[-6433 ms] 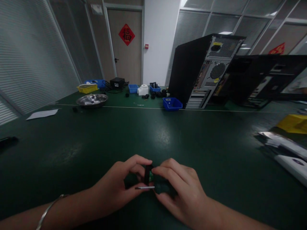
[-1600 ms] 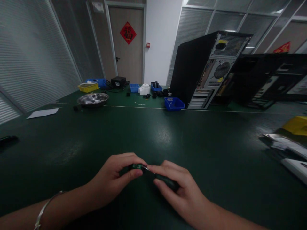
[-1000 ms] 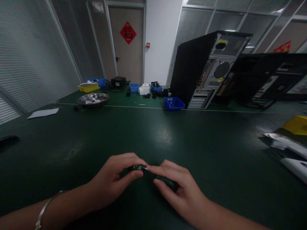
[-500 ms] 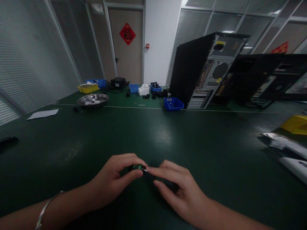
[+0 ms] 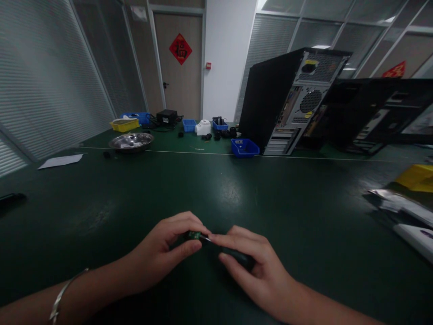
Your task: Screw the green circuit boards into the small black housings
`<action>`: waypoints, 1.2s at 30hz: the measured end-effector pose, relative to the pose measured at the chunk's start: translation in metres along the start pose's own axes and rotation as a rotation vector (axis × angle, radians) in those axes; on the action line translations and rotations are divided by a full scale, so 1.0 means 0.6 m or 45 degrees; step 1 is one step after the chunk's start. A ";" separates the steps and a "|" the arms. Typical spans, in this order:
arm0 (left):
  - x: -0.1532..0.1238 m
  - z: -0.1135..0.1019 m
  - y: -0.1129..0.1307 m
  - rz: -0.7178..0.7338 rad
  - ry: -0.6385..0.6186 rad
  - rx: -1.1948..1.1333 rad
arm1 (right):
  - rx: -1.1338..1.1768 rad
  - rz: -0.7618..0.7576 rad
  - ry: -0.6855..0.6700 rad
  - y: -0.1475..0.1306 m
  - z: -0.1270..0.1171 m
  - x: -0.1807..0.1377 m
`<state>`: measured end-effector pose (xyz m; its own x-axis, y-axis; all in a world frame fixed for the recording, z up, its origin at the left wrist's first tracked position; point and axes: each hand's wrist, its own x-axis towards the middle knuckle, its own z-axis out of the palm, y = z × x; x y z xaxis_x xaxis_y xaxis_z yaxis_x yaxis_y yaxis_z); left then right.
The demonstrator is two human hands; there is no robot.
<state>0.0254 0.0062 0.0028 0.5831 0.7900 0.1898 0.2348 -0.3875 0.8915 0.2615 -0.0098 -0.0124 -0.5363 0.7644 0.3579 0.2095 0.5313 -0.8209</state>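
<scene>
Between the thumb and fingers of my left hand (image 5: 174,241) is a small green circuit board (image 5: 194,235), partly covered by the fingers. My right hand (image 5: 252,259) is closed round the dark handle of a screwdriver-like tool (image 5: 239,257), index finger stretched along it. Its thin metal shaft points left and meets the board's right edge; the tip's exact shape is too small to make out. Both hands are low over the green table (image 5: 182,185), near its front.
A blue bin (image 5: 245,148) stands ahead beside a black computer tower (image 5: 274,95). Back left are a metal bowl (image 5: 131,141), a yellow basket (image 5: 124,125) and a paper sheet (image 5: 61,161). A white device (image 5: 416,239) and a yellow bin (image 5: 417,177) lie at right.
My right hand has shifted slightly to the right, showing more of the metal shaft. My left fingers have moved a little on the circuit board, which stays in the grip.
</scene>
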 end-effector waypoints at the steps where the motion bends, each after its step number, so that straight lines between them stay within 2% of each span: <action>1: 0.000 0.000 -0.001 -0.001 0.013 -0.024 | -0.001 -0.002 0.031 0.000 0.000 0.001; 6: -0.001 0.007 -0.007 -0.153 0.050 -0.409 | 0.010 -0.017 0.093 0.002 -0.001 0.001; 12: 0.005 0.008 -0.011 -0.193 0.003 -0.661 | 0.051 -0.116 -0.071 0.000 0.001 -0.007; 18: 0.003 0.010 -0.024 -0.177 -0.019 -1.017 | 0.011 -0.103 -0.158 -0.004 -0.001 -0.010; 20: 0.003 0.010 -0.027 -0.201 0.003 -0.993 | 0.000 -0.107 -0.126 -0.004 -0.001 -0.010; 25: 0.003 0.007 -0.023 -0.218 0.028 -0.831 | -0.086 -0.040 0.092 0.000 -0.003 -0.006; 30: -0.001 0.008 -0.007 -0.298 -0.018 -0.578 | -0.106 0.059 0.023 0.005 -0.003 0.000; 36: 0.003 0.009 0.000 -0.296 0.095 -0.225 | -0.105 0.018 0.012 0.004 -0.003 -0.001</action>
<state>0.0304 0.0052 0.0009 0.4691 0.8831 -0.0041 0.2126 -0.1085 0.9711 0.2638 -0.0087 -0.0137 -0.5251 0.7753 0.3510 0.2838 0.5483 -0.7866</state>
